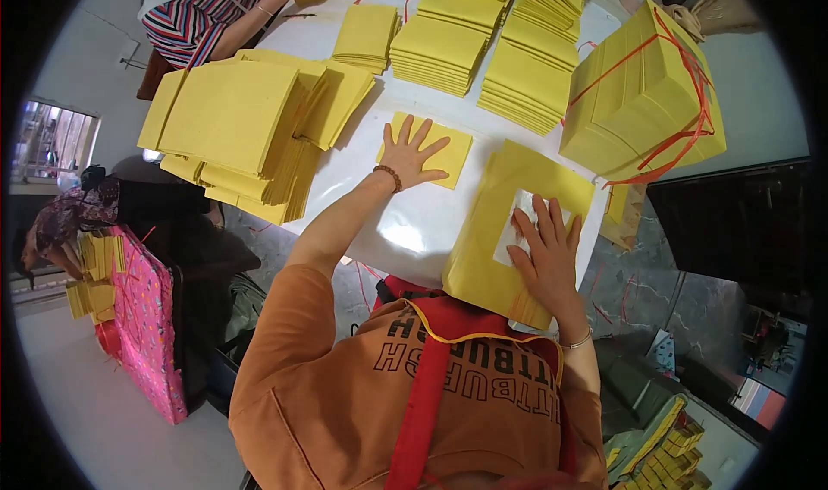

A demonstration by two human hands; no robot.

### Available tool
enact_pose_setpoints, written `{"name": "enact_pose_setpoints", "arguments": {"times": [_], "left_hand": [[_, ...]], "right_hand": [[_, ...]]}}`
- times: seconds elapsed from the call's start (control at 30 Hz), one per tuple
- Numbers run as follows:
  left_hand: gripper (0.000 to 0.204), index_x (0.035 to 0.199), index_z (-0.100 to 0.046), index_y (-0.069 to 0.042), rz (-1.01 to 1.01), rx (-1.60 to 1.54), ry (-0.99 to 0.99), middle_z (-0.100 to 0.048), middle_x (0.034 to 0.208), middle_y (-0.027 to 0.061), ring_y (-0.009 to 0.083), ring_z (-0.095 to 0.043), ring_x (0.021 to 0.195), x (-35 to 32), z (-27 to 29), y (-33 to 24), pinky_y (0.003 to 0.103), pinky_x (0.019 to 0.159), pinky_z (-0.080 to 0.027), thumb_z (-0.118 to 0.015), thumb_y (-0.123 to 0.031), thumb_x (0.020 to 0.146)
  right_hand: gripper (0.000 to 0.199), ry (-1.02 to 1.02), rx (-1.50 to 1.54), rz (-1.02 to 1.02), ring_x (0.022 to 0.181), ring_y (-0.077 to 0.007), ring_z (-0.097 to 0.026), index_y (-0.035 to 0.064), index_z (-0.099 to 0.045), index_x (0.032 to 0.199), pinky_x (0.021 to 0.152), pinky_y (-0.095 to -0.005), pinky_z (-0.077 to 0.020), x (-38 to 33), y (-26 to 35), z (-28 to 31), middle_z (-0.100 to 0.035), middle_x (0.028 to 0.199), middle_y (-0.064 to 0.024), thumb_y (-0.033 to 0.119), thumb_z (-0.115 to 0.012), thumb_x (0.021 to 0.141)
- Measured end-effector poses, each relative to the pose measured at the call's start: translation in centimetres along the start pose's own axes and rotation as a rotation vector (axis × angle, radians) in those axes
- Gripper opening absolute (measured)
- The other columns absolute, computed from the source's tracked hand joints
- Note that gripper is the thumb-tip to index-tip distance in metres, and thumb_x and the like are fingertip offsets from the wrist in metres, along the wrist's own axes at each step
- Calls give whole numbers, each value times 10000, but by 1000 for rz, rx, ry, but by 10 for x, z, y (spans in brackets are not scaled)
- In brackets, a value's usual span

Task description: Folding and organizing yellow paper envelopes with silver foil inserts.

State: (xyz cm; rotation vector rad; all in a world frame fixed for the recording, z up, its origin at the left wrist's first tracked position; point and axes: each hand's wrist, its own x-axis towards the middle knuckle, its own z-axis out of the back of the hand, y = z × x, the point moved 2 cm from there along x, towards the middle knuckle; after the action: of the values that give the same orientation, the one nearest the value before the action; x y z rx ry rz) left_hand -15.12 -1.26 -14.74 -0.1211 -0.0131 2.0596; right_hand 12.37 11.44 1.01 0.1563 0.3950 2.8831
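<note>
My left hand lies flat, fingers spread, on a small yellow folded paper on the white tabletop. A beaded bracelet circles that wrist. To its right, a stack of large yellow paper sheets rests at the near table edge, slightly overhanging it. My right hand is on top of this stack, fingers stretched out over a pale, shiny rectangle. I cannot tell whether that rectangle is a separate sheet or part of the top one. Neither hand grips anything.
Folded yellow papers are piled at the left and in several rows at the back. A tall yellow bundle tied with red string stands at the right. Across the table sits a person in a striped top; another person bends at far left.
</note>
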Motion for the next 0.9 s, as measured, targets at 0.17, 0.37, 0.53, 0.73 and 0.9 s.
{"name": "enact_pose_setpoints", "arguments": {"times": [0.17, 0.37, 0.53, 0.73, 0.9], "left_hand": [[750, 1420, -263, -386, 0, -2, 24, -124, 1526, 99, 404, -34, 1386, -5, 7, -4, 701, 1011, -19, -369, -756, 776], [715, 1367, -399, -269, -23, -47, -33, -211, 1492, 139, 415, -110, 1370, 5, 18, -12, 702, 1004, -24, -437, -690, 791], [439, 1252, -534, -133, 63, -695, -377, -449, 1339, 160, 327, -334, 1293, 1, 67, -35, 555, 1043, -195, -465, -408, 917], [439, 1294, -469, -57, 120, -1461, -260, -471, 1324, 93, 217, -446, 1199, -27, 102, -90, 364, 968, -368, -486, -319, 943], [555, 1332, -434, -111, -106, -766, -450, -226, 1469, 166, 382, -267, 1308, -57, 132, -141, 444, 1042, -262, -645, -187, 824]], "right_hand": [[482, -6, 21, -4, 1371, -317, -213, 174, -456, 1326, 1051, -636, -78, -4, 0, -1, -287, 1468, -95, 327, -541, 877], [480, -18, -3, -9, 1363, -309, -232, 175, -457, 1325, 1045, -639, -88, -8, -2, -2, -293, 1463, -95, 337, -537, 880], [467, -13, 39, -35, 1357, -304, -242, 175, -463, 1312, 1045, -634, -109, -7, -2, 0, -308, 1453, -90, 349, -532, 883], [451, -63, 3, 31, 1356, -294, -244, 177, -468, 1302, 1053, -618, -127, 0, -4, -1, -317, 1446, -86, 348, -526, 888], [452, -63, 0, 7, 1362, -291, -236, 176, -469, 1303, 1054, -620, -120, -5, -5, -2, -309, 1452, -80, 343, -525, 887]]}}
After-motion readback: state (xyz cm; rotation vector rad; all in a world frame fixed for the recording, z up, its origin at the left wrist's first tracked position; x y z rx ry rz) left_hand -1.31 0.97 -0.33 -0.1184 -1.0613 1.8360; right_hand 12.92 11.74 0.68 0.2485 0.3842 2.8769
